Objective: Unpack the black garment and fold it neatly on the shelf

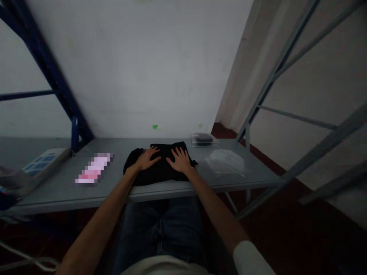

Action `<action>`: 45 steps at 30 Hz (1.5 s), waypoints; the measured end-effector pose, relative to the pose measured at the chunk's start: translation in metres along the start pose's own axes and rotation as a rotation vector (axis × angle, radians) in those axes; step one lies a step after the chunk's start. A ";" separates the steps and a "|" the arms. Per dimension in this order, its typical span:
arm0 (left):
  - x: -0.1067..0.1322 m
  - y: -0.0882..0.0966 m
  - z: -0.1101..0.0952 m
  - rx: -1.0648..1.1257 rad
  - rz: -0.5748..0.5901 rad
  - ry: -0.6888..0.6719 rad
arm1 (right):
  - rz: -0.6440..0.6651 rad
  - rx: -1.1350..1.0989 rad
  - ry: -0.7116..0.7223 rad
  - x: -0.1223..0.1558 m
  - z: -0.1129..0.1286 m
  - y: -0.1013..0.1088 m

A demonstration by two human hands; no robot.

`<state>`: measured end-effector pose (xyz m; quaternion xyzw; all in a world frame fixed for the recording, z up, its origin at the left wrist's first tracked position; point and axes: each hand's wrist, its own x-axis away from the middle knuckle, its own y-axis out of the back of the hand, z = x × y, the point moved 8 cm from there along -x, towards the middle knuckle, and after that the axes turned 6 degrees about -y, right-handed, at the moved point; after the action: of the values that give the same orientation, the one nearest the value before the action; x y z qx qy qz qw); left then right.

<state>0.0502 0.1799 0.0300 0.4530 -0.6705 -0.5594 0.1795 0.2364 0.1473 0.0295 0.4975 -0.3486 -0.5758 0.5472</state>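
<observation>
A black folded cloth [160, 168] lies on the grey table [183, 187] in front of me. My left hand [146, 159] rests flat on its left half with the fingers stretched out. My right hand [181, 160] lies flat on its right half, fingers spread. Neither hand holds anything.
A clear plastic bag [226, 162] lies to the right of the cloth. Behind it sits a small packet with something dark inside [203, 139]. A blurred pink item [94, 168] lies at the left, and a power strip [43, 162] at the far left. Metal shelf frames stand on both sides.
</observation>
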 end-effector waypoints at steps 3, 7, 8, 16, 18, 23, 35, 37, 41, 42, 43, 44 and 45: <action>-0.002 0.001 0.006 -0.033 0.037 0.019 | 0.016 0.007 -0.004 -0.004 -0.004 0.001; -0.008 0.003 0.009 -0.058 0.051 0.035 | 0.037 -0.014 -0.035 -0.011 -0.013 0.000; -0.009 0.003 0.009 -0.061 0.050 0.034 | 0.036 -0.024 -0.035 -0.013 -0.014 0.000; -0.011 0.004 0.008 -0.051 0.030 0.012 | -0.115 -0.142 -0.042 -0.010 -0.018 0.008; -0.010 0.004 0.008 -0.060 0.026 0.012 | -0.212 -0.215 -0.057 -0.008 -0.024 0.016; -0.011 0.003 0.010 -0.060 0.023 0.001 | -0.383 -0.490 -0.041 -0.013 -0.048 0.033; -0.013 0.006 0.009 -0.047 -0.014 -0.027 | -0.335 -0.758 -0.114 -0.018 -0.087 0.030; -0.013 0.016 0.003 -0.049 -0.059 -0.039 | -0.346 -0.730 -0.106 -0.017 -0.085 0.031; -0.009 0.037 -0.036 -0.102 -0.177 -0.113 | -0.377 -0.673 -0.101 -0.015 -0.083 0.033; -0.006 0.038 -0.052 -0.125 -0.194 -0.145 | -0.395 -0.661 -0.101 -0.013 -0.083 0.035; -0.003 0.036 -0.070 -0.143 -0.207 -0.175 | -0.417 -0.645 -0.097 -0.011 -0.083 0.037; 0.000 0.030 -0.087 -0.150 -0.207 -0.204 | -0.445 -0.618 -0.091 -0.010 -0.084 0.040; 0.003 0.023 -0.104 -0.150 -0.203 -0.224 | -0.475 -0.572 -0.086 -0.008 -0.085 0.044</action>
<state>0.1171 0.1160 0.0822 0.4388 -0.5935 -0.6700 0.0795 0.3288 0.1608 0.0502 0.3668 -0.0710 -0.7811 0.5003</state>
